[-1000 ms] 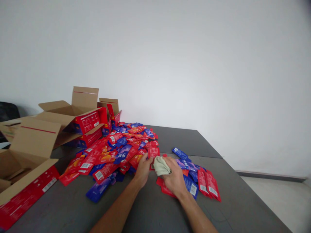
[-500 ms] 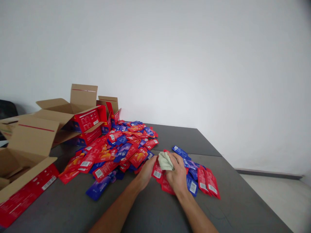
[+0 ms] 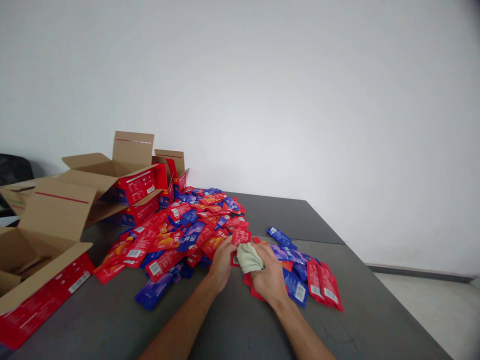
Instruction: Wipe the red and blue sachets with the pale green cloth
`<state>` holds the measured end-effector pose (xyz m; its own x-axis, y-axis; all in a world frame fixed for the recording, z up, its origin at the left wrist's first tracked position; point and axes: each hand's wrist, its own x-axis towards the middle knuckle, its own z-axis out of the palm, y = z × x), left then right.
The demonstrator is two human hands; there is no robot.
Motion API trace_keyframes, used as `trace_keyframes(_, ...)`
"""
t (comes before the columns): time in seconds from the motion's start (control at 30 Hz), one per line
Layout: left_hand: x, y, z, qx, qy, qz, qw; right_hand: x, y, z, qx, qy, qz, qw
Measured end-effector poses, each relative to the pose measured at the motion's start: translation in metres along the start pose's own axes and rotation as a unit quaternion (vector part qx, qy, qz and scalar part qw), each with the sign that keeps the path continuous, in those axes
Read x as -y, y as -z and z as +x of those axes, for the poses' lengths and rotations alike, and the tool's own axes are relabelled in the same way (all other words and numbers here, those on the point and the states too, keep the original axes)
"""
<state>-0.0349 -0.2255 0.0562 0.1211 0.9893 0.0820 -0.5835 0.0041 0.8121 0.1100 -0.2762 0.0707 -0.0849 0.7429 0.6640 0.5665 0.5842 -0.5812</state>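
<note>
My left hand [image 3: 222,262] is closed on the left edge of a red pouch [image 3: 241,237] with a white barcode label. In my right hand [image 3: 269,276] is a bunched pale green cloth [image 3: 249,258], pressed against that pouch and covering part of it. Left of my hands spreads a big heap of red and blue pouches [image 3: 191,235]. Under and beside my right hand lies a smaller group, with blue pouches [image 3: 298,286] and overlapping red pouches [image 3: 330,287] at its right end.
Open cardboard boxes with red printed sides stand on the left, one near box [image 3: 52,290] and others stacked behind [image 3: 138,187]. The dark table [image 3: 240,325] has its right edge above a pale floor [image 3: 427,300]. A white wall [image 3: 300,100] rises behind.
The cloth and my right hand have moved slightly left and down across the pouch. The red pouch now shows above the cloth, its upper part tilted up between my hands.
</note>
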Motion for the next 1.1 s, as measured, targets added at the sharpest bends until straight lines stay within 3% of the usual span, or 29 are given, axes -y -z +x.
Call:
trace_keyframes(0.13, -0.002, 0.003, 0.002, -0.081, -0.011, 0.009, 0.997, -0.005, 0.006, 0.004, -0.097, -0.063, -0.002, 0.993)
trace_keyframes(0.23, -0.003, 0.004, 0.001, -0.106, -0.015, -0.006, 0.994, -0.004, 0.004, 0.003, -0.088, -0.069, 0.011, 0.994)
trace_keyframes(0.37, -0.003, -0.002, -0.002, -0.060, 0.008, -0.037, 0.997, 0.001, -0.006, -0.002, -0.015, -0.028, 0.048, 0.998)
trace_keyframes(0.57, -0.003, -0.007, -0.004, -0.005, 0.078, -0.134, 0.988, -0.002, -0.015, -0.009, 0.027, 0.029, 0.033, 0.999)
trace_keyframes(0.67, -0.004, -0.009, -0.006, 0.011, 0.094, -0.135, 0.986, -0.009, -0.011, -0.007, 0.009, 0.026, 0.000, 1.000)
trace_keyframes(0.9, -0.001, -0.018, -0.015, 0.083, 0.132, -0.111, 0.982, -0.025, 0.011, 0.003, -0.118, -0.021, -0.078, 0.990)
trace_keyframes(1.0, 0.000, -0.019, -0.013, 0.073, 0.111, -0.116, 0.984, -0.023, 0.009, 0.001, -0.095, -0.013, -0.076, 0.992)
trace_keyframes(1.1, -0.003, -0.014, -0.008, 0.060, 0.112, -0.131, 0.983, -0.015, -0.001, -0.004, -0.031, 0.014, -0.048, 0.998)
